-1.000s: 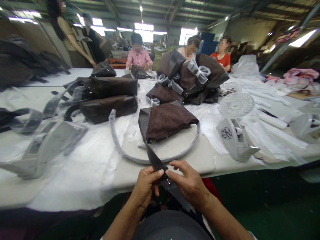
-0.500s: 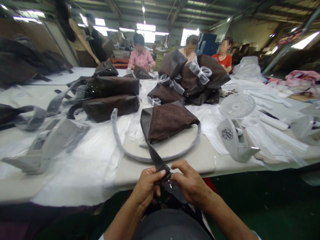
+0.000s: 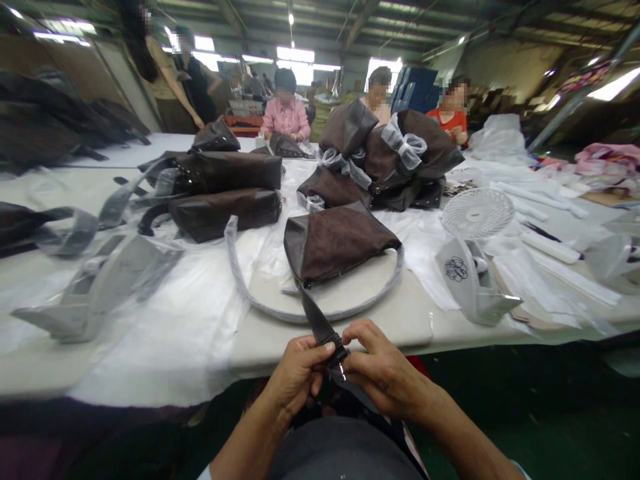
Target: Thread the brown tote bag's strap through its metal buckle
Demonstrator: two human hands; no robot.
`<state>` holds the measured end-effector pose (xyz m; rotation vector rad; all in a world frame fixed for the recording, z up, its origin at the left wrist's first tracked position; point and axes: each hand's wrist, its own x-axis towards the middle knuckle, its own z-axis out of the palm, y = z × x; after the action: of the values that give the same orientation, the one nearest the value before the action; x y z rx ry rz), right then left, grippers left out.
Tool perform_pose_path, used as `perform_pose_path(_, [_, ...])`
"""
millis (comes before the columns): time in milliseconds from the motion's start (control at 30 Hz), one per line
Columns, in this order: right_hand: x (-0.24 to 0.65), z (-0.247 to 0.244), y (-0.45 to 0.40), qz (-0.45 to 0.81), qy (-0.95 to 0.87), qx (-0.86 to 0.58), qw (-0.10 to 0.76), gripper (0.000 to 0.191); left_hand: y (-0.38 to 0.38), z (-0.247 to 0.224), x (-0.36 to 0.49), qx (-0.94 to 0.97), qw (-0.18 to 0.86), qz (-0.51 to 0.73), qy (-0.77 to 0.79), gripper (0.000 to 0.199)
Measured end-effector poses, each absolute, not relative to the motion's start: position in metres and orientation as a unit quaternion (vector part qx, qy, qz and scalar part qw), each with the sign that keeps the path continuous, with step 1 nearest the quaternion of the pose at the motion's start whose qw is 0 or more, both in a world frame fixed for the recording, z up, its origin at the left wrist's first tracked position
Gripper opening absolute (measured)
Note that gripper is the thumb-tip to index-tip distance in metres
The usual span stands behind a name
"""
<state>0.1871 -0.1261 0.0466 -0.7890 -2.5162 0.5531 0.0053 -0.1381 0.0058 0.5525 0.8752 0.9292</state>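
Observation:
A dark brown handbag [image 3: 345, 241] with black corner panels lies on the table in front of me. Its black strap [image 3: 316, 319] runs from the bag's near corner over the table's front edge to my hands. My left hand [image 3: 301, 370] is closed on the strap, thumb on top beside a buckle [image 3: 338, 352]. At the buckle's other side is my right hand [image 3: 383, 370], its fingers bent around the strap's end, the index finger raised. A metal piece glints below the buckle. A plastic-wrapped strap [image 3: 280, 313] curves on the table around the bag.
Brown bags [image 3: 225, 213] are stacked at left, and more bags [image 3: 395, 153] are piled behind. Tape dispensers [image 3: 467, 280] stand right and left. A white fan [image 3: 477, 213] and white plastic sheets [image 3: 165, 340] lie on the table. Several people are across it.
The view has shifted slightly, so the table things appear a little further right. Both hands stay at the buckle; the metal piece below it shows at a different angle.

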Motion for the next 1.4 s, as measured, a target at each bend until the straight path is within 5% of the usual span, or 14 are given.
perform_pose_path(800, [0.185,0.037,-0.130,0.265,-0.878,-0.345,0.199,0.011,-0.143,-0.003,0.003,0.275,0.774,0.442,0.361,0.037])
perform_pose_path(1400, [0.189,0.029,-0.142,0.453,-0.695,-0.485,0.277,0.040,-0.145,0.001,0.015,0.270,0.726,0.472,0.421,0.035])
